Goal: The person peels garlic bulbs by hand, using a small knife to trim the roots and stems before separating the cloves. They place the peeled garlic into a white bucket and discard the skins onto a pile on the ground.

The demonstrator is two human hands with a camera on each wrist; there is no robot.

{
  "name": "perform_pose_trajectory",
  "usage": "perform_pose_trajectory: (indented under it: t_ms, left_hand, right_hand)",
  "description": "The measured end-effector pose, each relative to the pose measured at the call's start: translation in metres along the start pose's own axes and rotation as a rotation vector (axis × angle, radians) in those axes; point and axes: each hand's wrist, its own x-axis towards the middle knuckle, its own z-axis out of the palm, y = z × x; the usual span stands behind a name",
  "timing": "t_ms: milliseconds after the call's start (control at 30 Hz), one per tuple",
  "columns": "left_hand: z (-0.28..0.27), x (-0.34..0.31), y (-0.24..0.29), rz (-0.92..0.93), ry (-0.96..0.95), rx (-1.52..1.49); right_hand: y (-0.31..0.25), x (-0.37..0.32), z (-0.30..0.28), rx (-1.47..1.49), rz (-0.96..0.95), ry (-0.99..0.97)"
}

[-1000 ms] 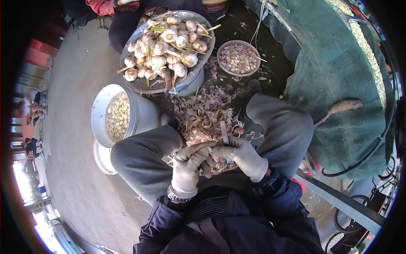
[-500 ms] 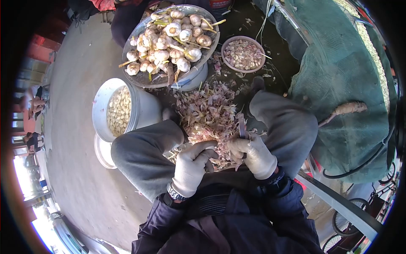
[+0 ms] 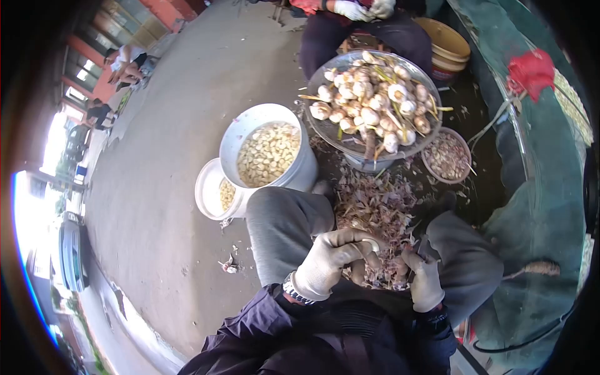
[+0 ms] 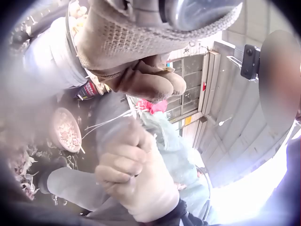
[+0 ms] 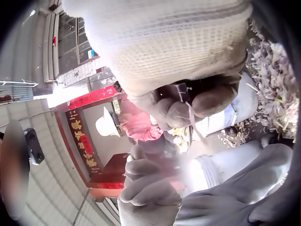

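In the head view the gloved left hand (image 3: 324, 265) pinches a pale peeled clove (image 3: 374, 244) between thumb and forefinger. The clove's tip also shows in the right wrist view at the left hand (image 5: 148, 188). The gloved right hand (image 3: 426, 282), a short way to the right, has its fingers curled round a small tool, whose dark handle end (image 5: 180, 92) shows in the right wrist view; its blade cannot be made out. A thin strip of skin (image 5: 194, 123) hangs by those fingers. Loose garlic skins (image 3: 375, 203) lie below and beyond both hands.
A white bucket (image 3: 302, 164) of peeled cloves stands left of the knees, beside a smaller white tub (image 3: 205, 195). Beyond the skins, a wide metal pan (image 3: 320, 122) bears garlic bulbs, with a pink bowl (image 3: 427, 164) to its right. Another person's gloved hands (image 3: 365, 9) are at the top.
The head view has swung left, shifting the scene rightward. The hands, together a second ago, are apart. The right hand's tool, upright and plain to see before, is now hard to make out from the head.
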Motion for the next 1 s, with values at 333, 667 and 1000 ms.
perform_pose_trajectory:
  t_ms: [333, 667, 1000]
  left_hand:
    - [-0.141, -0.056, 0.065, 0.568, 0.808, 0.007]
    - [-0.31, -0.065, 0.036, 0.565, 1.051, -0.05]
    - [-0.139, -0.009, 0.103, 0.741, 0.252, -0.316]
  right_hand:
    - [0.007, 0.011, 0.012, -0.197, -0.042, -0.038]
    - [0.004, 0.017, 0.04, -0.177, 0.039, 0.023]
    - [-0.082, 0.06, 0.046, -0.156, 0.097, 0.034]
